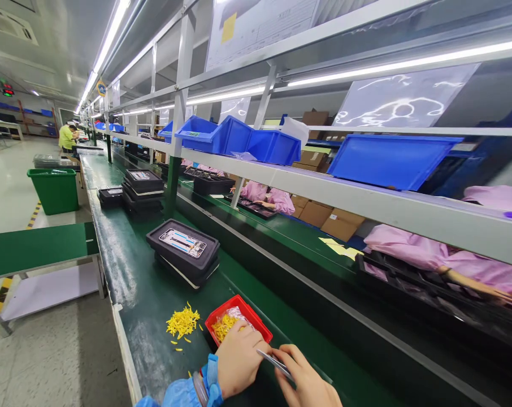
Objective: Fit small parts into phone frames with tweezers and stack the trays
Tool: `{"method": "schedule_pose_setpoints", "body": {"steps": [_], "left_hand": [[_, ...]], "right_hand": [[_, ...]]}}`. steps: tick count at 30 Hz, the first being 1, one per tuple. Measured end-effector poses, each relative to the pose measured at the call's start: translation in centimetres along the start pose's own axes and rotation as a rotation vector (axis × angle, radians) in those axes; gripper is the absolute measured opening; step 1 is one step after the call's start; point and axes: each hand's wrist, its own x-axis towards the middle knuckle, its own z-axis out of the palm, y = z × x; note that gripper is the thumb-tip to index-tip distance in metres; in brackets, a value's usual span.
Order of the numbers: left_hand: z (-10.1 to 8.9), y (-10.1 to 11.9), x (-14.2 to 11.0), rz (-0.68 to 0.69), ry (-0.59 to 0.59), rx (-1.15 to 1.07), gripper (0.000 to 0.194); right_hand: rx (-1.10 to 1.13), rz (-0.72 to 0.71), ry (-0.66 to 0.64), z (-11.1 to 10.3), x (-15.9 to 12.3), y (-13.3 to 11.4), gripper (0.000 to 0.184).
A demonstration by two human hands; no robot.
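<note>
1. Red tray [256, 319]: plastic bag [234, 315] holding yellow strips [222, 328].
2. Loose pile of same strips [182, 322] on green desk [148, 294], just L of tray.
3. R grip [309, 376] clamped on steel tweezers [275, 363], tips near L grip.
4. L grip [239, 359] curled at tray's near edge; can't tell if holding anything.

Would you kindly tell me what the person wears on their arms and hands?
The left hand is ungloved; its forearm wears a pale blue sleeve, a brighter blue wrist strap and a grey band. The right hand is also ungloved.
</note>
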Motion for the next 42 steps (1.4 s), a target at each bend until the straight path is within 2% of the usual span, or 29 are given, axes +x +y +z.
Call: {"method": "schedule_pose_setpoints", "body": {"steps": [3,5,10,12,16,20,22,25,28,30,32,35,37,38,40,42], "left_hand": [[-0.1,-0.1,0.0,-0.036,0.015,-0.019,0.009],[-0.3,-0.3,0.0,-0.091,0.083,-0.044,0.010],[-1.4,-2.1,-0.3,-0.396,0.455,-0.098,0.024],[-1.9,-2.9,-0.5,-0.476,0.530,-0.128,0.027],[-2.0,-4.1,-0.9,-0.484,0.530,-0.225,0.028],[-1.8,-4.2,-1.0,-0.431,0.495,-0.296,0.031],[-1.8,-4.3,-1.1,-0.396,0.477,-0.316,0.032],[-2.1,-4.4,-1.1,-0.347,0.441,-0.349,0.032],[-2.4,-3.5,-1.1,-0.274,0.385,-0.418,0.031],[-2.6,-1.7,-1.2,-0.181,0.302,-0.489,0.028],[-2.9,1.0,-1.8,-0.019,0.129,-0.571,0.024],[-3.8,5.8,-3.7,0.353,-0.248,-0.638,0.018],[-4.0,8.4,-5.2,0.554,-0.430,-0.641,0.015],[-3.9,9.4,-5.8,0.612,-0.487,-0.642,0.015],[-3.3,10.7,-6.6,0.645,-0.554,-0.642,0.015],[-2.4,11.3,-6.8,0.613,-0.592,-0.620,0.015]], "right_hand": [[0.006,0.009,0.012,-0.3,0.8,-0.6,0.020],[0.017,0.067,0.063,-0.5,1.6,-1.0,0.019],[0.169,0.297,0.162,-1.0,4.6,-1.9,0.025],[0.248,0.395,0.163,-1.0,5.9,-2.4,0.026],[0.450,0.592,0.070,-0.1,7.3,-3.2,0.026],[0.567,0.669,0.078,0.6,7.3,-3.2,0.004],[0.639,0.689,0.093,0.3,6.7,-3.1,0.009],[0.748,0.735,0.117,-1.0,4.9,-2.8,0.027],[0.852,0.811,0.144,-3.3,1.6,-2.7,0.047],[0.932,0.847,0.203,-5.2,-1.3,-2.8,0.055],[0.984,0.880,0.302,-6.9,-4.5,-3.1,0.058],[1.033,0.988,0.425,-8.6,-9.4,-3.9,0.060],[1.123,1.065,0.466,-8.8,-12.3,-4.6,0.060],[1.182,1.089,0.484,-8.7,-13.5,-5.0,0.059],[1.282,1.114,0.546,-8.1,-15.6,-5.9,0.056],[1.349,1.121,0.634,-7.2,-17.0,-6.8,0.051]]}}
